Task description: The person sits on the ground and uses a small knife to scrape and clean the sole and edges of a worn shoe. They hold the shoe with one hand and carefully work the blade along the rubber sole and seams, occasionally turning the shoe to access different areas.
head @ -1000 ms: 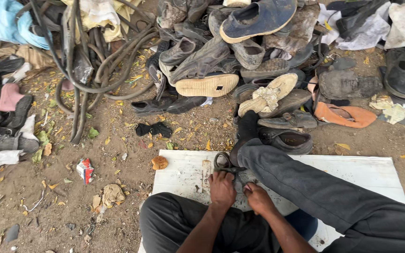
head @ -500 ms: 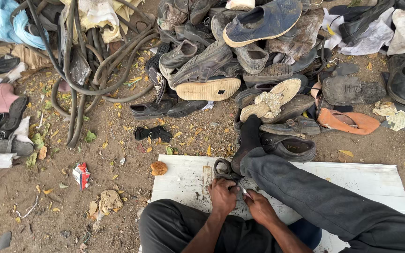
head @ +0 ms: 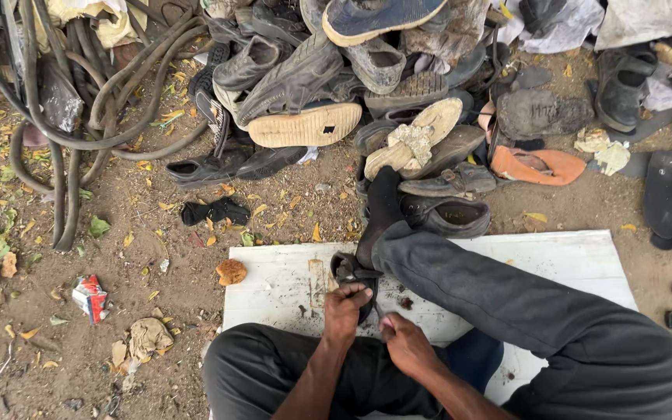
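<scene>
The left hand (head: pixel 345 309) curls its fingers closed over the near edge of a dark worn sandal (head: pixel 349 271), which lies on a white flat board (head: pixel 569 260) between the person's legs. The right hand (head: pixel 404 342), just beside it, is loosely closed with its fingertips pinched together; what it pinches is too small to tell. A grey-trousered leg (head: pixel 507 303) stretches across the board. Beyond the board sits a heap of old shoes and soles (head: pixel 367 85). Dark rubber hoses (head: pixel 79 101) lie on the leaf-strewn dirt ground (head: pixel 141 233) to the left.
</scene>
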